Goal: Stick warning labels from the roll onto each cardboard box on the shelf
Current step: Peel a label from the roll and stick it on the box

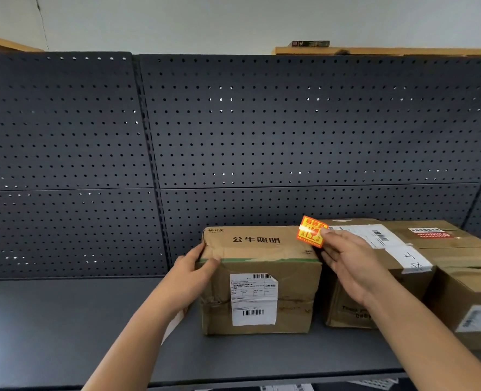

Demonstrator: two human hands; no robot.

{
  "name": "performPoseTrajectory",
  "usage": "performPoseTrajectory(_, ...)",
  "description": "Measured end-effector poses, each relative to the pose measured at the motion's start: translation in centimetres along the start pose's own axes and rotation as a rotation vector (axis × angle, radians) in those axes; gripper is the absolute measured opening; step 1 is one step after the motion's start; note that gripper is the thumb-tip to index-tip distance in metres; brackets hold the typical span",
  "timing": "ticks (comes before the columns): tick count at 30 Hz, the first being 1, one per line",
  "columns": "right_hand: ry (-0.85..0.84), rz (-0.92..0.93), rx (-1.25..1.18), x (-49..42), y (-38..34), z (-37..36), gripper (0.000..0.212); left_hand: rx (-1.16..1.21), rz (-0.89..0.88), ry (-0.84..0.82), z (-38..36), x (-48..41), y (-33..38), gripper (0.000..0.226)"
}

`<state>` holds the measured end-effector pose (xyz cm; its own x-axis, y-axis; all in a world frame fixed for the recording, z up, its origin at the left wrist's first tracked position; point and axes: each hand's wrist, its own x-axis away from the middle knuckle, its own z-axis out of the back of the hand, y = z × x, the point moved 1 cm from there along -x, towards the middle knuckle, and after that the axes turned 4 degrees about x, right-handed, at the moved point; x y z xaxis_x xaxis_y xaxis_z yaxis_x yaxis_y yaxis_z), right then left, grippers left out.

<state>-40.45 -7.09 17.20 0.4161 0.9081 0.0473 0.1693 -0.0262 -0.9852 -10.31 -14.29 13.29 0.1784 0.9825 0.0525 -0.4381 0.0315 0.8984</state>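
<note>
Boxes [259, 280] sit on a dark shelf [64, 320] (perforated panel [290, 122] behind).

Head camera faces the shelf [64, 320] closely, looking slightly down

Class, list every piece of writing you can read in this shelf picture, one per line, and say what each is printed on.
"公牛照明": top of the left cardboard box.
"易碎品", partly under glare: warning label pinched by the right hand.
Handwritten, looks like "上": white tape on the middle box.
Too small or blurred: shipping label on the left box's front, top label on the middle box, red sticker on the right box.
</note>
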Motion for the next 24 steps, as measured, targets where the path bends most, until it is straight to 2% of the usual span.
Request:
performPoseTrajectory(3,0.0,0.07,-0.003,0.6,-0.6,0.1,0.007,-0.221,-0.045,0.085,-0.4,0.5,0.7,0.074)
performPoseTrajectory(5,-0.035,0.112,-0.012,0.8,-1.1,0.1,0.006,-0.402,-0.171,0.192,-1.1,1.6,1.8,0.067)
performPoseTrajectory(7,-0.094,0.125,-0.019,0.8,-1.6,0.2,0.005,-0.427,-0.347,0.27,-2.0,2.6,3.1,0.063)
performPoseTrajectory(10,-0.148,0.127,0.02,0.9,-2.3,0.1,0.004,-0.259,-0.538,0.237,-3.3,3.1,5.1,0.045)
performPoseTrajectory(13,-0.194,0.125,0.066,0.8,-2.7,0.2,0.005,-0.081,-0.579,0.112,-5.1,3.7,7.1,0.035)
performPoseTrajectory(19,-0.297,0.092,0.119,0.4,-2.5,1.2,0.007,0.226,-0.505,-0.037,-7.9,2.8,9.5,0.022)
performPoseTrajectory(24,-0.271,0.121,0.111,0.3,-2.3,1.4,0.008,0.4,-0.415,-0.02,-9.4,1.8,10.2,0.011)
